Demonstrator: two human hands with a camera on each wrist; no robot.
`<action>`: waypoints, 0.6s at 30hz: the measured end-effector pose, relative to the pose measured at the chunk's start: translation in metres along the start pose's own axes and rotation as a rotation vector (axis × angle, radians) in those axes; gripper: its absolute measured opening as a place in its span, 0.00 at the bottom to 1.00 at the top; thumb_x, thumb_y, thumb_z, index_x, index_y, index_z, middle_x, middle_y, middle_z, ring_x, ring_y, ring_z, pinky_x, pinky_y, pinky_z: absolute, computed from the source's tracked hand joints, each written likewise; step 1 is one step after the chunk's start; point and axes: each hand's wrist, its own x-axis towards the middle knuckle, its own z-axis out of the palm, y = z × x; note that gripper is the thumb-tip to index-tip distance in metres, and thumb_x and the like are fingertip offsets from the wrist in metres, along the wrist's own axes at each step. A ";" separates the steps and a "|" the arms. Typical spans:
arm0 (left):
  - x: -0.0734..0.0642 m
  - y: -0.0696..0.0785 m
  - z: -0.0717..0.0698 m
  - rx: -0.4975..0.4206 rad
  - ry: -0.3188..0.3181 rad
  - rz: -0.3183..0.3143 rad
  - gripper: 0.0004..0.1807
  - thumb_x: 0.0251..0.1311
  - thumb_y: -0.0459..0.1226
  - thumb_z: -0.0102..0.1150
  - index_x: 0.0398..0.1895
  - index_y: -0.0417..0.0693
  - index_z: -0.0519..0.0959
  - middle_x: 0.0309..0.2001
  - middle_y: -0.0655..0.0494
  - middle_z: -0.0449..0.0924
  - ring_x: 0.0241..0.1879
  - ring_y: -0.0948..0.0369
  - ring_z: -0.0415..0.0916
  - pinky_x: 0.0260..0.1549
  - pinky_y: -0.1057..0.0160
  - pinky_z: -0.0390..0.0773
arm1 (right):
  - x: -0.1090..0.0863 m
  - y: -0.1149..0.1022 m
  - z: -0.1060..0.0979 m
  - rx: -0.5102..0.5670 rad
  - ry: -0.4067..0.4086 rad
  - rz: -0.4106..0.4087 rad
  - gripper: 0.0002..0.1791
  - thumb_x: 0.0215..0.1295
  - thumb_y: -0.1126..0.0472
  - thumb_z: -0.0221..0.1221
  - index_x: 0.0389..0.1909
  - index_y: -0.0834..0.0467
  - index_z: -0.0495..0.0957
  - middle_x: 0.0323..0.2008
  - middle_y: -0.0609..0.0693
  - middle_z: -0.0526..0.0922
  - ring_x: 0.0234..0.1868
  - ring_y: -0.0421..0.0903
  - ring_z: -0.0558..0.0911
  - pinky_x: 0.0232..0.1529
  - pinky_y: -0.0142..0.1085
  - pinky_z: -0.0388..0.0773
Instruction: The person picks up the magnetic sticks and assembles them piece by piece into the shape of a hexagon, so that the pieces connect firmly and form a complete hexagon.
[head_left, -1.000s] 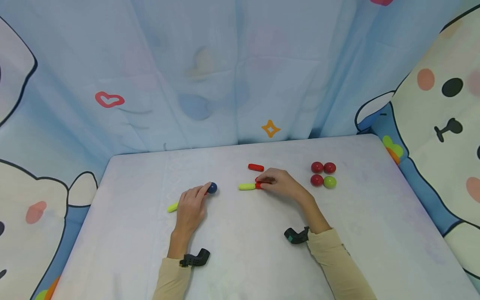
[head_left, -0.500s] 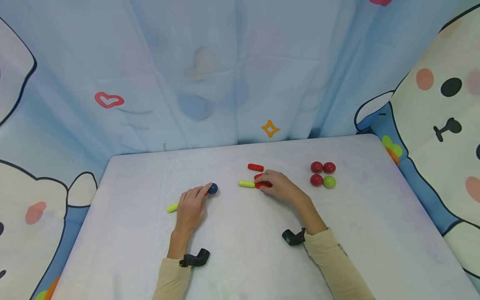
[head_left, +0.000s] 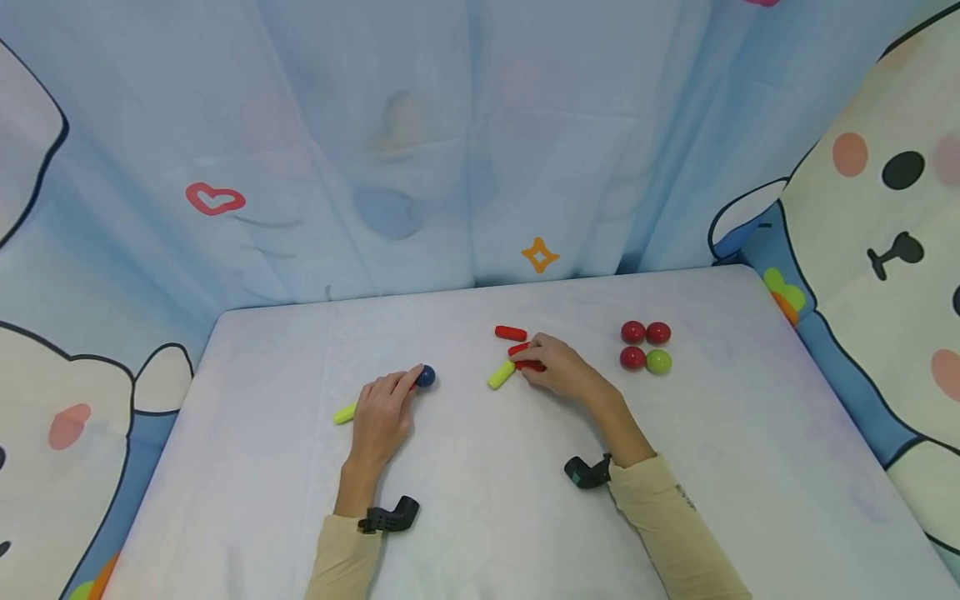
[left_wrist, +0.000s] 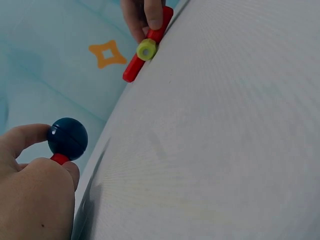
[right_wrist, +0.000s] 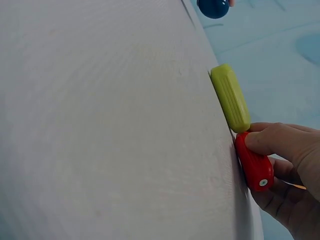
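Note:
In the head view my left hand (head_left: 381,419) grips a dark blue ball (head_left: 426,377) by its fingertips, and a bit of red piece (left_wrist: 59,158) shows under the ball in the left wrist view. A yellow-green rod (head_left: 345,414) sticks out at the left of that hand; any join is hidden. My right hand (head_left: 558,367) pinches a red rod (right_wrist: 255,162) between thumb and fingers. Against its end lies another yellow-green rod (head_left: 501,375), slanted on the cloth. A second red rod (head_left: 517,349) is partly covered by the fingers.
A loose red rod (head_left: 511,333) lies just beyond my right hand. To the right, red balls (head_left: 633,358) and one green ball (head_left: 659,362) sit in a cluster on the white-covered table (head_left: 465,517). A blue patterned curtain (head_left: 420,150) hangs behind the far edge.
The yellow-green rod by my right hand has swung from level to slanted, its free end now nearer me. The right fingers shifted slightly on the red rod. My left hand has stayed put.

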 end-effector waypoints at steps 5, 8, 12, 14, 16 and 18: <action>-0.001 0.000 0.000 -0.002 0.002 -0.001 0.22 0.61 0.32 0.61 0.60 0.53 0.77 0.42 0.52 0.83 0.41 0.55 0.81 0.43 0.55 0.78 | 0.000 0.001 0.000 -0.005 -0.002 0.017 0.17 0.61 0.63 0.63 0.52 0.57 0.82 0.40 0.52 0.76 0.43 0.46 0.74 0.44 0.37 0.79; -0.002 0.000 0.000 -0.009 -0.017 -0.017 0.22 0.62 0.33 0.60 0.60 0.53 0.77 0.42 0.52 0.83 0.42 0.55 0.81 0.44 0.55 0.78 | -0.001 0.001 0.000 -0.020 -0.007 0.043 0.17 0.60 0.63 0.63 0.51 0.57 0.82 0.39 0.52 0.75 0.42 0.46 0.74 0.43 0.36 0.78; -0.002 0.001 0.000 -0.014 -0.032 -0.030 0.21 0.63 0.34 0.59 0.61 0.54 0.76 0.43 0.52 0.83 0.42 0.55 0.81 0.45 0.55 0.78 | -0.003 0.000 -0.004 -0.004 0.014 0.082 0.17 0.60 0.62 0.62 0.51 0.55 0.82 0.39 0.51 0.75 0.40 0.46 0.74 0.41 0.35 0.77; -0.002 0.001 0.000 -0.012 -0.036 -0.031 0.21 0.64 0.34 0.58 0.61 0.54 0.76 0.43 0.52 0.83 0.43 0.55 0.81 0.45 0.55 0.78 | -0.004 -0.001 -0.007 0.043 0.042 0.084 0.16 0.62 0.62 0.61 0.51 0.54 0.82 0.39 0.51 0.76 0.40 0.46 0.74 0.40 0.35 0.77; -0.001 0.001 0.000 -0.007 -0.041 -0.031 0.21 0.64 0.34 0.58 0.61 0.54 0.76 0.44 0.52 0.83 0.43 0.56 0.81 0.45 0.55 0.78 | -0.005 -0.002 -0.010 0.110 0.072 0.071 0.16 0.62 0.62 0.61 0.51 0.53 0.83 0.40 0.51 0.77 0.40 0.47 0.74 0.40 0.35 0.77; -0.001 0.001 -0.001 -0.001 -0.049 -0.031 0.21 0.65 0.34 0.57 0.62 0.54 0.76 0.44 0.53 0.83 0.43 0.56 0.81 0.45 0.55 0.78 | -0.005 -0.003 -0.012 0.179 0.106 0.034 0.15 0.62 0.62 0.62 0.50 0.53 0.83 0.41 0.51 0.77 0.41 0.47 0.75 0.40 0.34 0.77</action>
